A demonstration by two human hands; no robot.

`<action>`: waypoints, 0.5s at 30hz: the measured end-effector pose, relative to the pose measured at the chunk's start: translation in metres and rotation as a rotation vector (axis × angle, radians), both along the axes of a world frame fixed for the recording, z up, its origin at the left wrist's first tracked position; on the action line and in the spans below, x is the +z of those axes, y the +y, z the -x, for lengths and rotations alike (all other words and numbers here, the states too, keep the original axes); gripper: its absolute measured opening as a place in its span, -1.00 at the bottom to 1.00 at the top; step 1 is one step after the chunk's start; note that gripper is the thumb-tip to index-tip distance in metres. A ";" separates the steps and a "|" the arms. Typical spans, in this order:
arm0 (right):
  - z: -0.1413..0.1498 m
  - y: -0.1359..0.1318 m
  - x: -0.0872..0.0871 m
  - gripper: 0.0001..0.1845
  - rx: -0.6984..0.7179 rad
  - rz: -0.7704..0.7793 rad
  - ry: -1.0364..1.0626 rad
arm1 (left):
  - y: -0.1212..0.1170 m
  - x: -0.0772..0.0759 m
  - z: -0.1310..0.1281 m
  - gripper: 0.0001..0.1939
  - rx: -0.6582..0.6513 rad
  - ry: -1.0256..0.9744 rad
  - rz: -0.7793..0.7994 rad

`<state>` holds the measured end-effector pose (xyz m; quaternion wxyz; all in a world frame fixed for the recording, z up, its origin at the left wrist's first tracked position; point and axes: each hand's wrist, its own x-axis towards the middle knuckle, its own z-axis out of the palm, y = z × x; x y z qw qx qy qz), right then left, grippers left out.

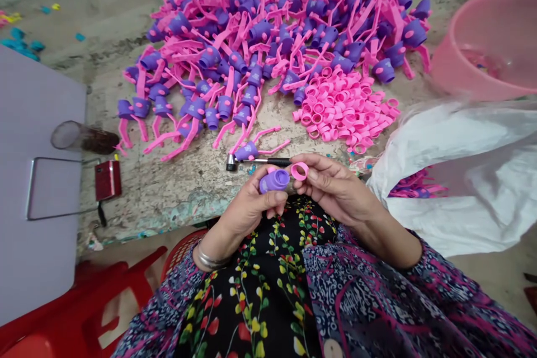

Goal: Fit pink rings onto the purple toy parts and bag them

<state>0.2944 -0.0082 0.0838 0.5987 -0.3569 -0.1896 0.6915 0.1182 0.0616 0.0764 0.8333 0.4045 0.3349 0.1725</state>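
The left hand (248,201) has its fingers wrapped round a purple cup (271,182), mouth facing right; the right hand (335,183) pinches a pink ring (299,171) just beside that mouth, whether touching cannot be told. The step in hand seems to be bringing ring to cup; the next move likely calls for squaring the rims. Beyond, on the surface (157,196), lie a hammer (274,161), heaped rings (344,112), then cups with limbs (260,31), some with pale print too small to read.
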 end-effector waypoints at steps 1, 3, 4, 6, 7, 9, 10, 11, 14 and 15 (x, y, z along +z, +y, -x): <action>0.000 0.000 -0.001 -0.76 -0.001 0.014 0.016 | 0.000 0.000 0.001 -0.51 0.003 0.009 -0.008; 0.000 0.000 -0.002 -0.76 -0.001 0.021 0.046 | -0.001 0.001 0.002 -0.53 0.004 0.015 -0.024; 0.001 0.000 -0.002 -0.76 0.001 0.019 0.060 | -0.001 0.001 0.002 -0.54 0.004 0.013 -0.034; 0.001 0.000 -0.002 -0.76 0.008 0.014 0.081 | -0.001 0.002 0.002 -0.56 -0.001 0.018 -0.051; 0.001 0.000 -0.002 -0.76 0.011 0.013 0.088 | -0.001 0.002 0.002 -0.56 -0.001 0.023 -0.058; 0.001 -0.001 -0.002 -0.77 0.016 0.019 0.088 | -0.001 0.002 0.001 -0.55 0.009 0.037 -0.067; 0.001 -0.001 -0.002 -0.76 0.015 0.026 0.083 | -0.001 0.002 0.001 -0.54 0.015 0.046 -0.069; 0.001 -0.001 -0.003 -0.75 0.015 0.034 0.078 | 0.000 0.002 0.000 -0.54 0.021 0.055 -0.072; 0.001 -0.002 -0.004 -0.74 0.012 0.047 0.073 | 0.000 0.002 0.000 -0.55 0.029 0.069 -0.082; 0.002 -0.002 -0.004 -0.75 0.015 0.049 0.076 | 0.000 0.001 0.000 -0.56 0.030 0.072 -0.084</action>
